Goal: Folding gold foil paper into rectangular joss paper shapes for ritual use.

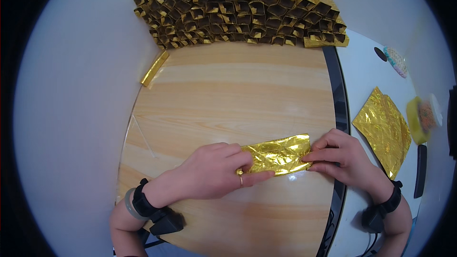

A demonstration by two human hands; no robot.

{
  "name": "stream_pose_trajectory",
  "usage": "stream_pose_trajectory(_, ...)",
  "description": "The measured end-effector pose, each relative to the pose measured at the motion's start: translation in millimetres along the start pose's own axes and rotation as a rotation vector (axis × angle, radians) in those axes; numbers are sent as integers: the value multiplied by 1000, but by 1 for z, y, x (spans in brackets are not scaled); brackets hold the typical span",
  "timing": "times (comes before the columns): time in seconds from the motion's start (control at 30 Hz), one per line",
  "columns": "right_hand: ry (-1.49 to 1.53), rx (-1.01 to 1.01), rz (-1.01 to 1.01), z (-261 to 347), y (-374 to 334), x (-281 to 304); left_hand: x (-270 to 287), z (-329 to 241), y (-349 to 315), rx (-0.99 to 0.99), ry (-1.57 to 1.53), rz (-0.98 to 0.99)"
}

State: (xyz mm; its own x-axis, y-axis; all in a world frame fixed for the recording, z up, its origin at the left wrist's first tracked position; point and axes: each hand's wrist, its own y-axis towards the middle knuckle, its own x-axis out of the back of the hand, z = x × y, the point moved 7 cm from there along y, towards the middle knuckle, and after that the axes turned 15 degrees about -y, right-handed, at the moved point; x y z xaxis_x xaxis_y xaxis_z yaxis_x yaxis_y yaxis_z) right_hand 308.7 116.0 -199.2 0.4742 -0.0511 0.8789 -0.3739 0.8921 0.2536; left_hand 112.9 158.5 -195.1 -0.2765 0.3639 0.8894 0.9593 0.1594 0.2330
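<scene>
A crinkled sheet of gold foil paper (pixel 278 154), folded into a long flat strip, lies just over the wooden table between my hands. My left hand (pixel 216 169) grips its left end, thumb along the lower edge and fingers curled over the top; a ring is on one finger. At the strip's right end, my right hand (pixel 340 157) pinches the edge between thumb and fingertips. Whether the strip has several layers inside cannot be made out. A dark strap with a black device sits on each wrist.
Many open-ended gold foil tubes (pixel 238 12) are stacked along the table's far side. One gold piece (pixel 154 68) lies at the left edge, near a thin white stick (pixel 144 135). To the right, gold sheets (pixel 384 131) rest on a white surface beside a yellow-and-clear container (pixel 423 119).
</scene>
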Motion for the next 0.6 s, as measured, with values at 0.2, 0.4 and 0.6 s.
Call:
stream_pose_trajectory(0.2, -125, 37, 6, 6, 3, 3, 3, 5, 10, 171, -103, 1)
stream_pose_trajectory(0.4, -52, 16, 4, 4, 6, 1, 3, -3, 17, 29, 26, -155)
stream_pose_trajectory(0.6, 89, -105, 67, -2, 7, -2, 0, 10, 15, 129, -141, -156)
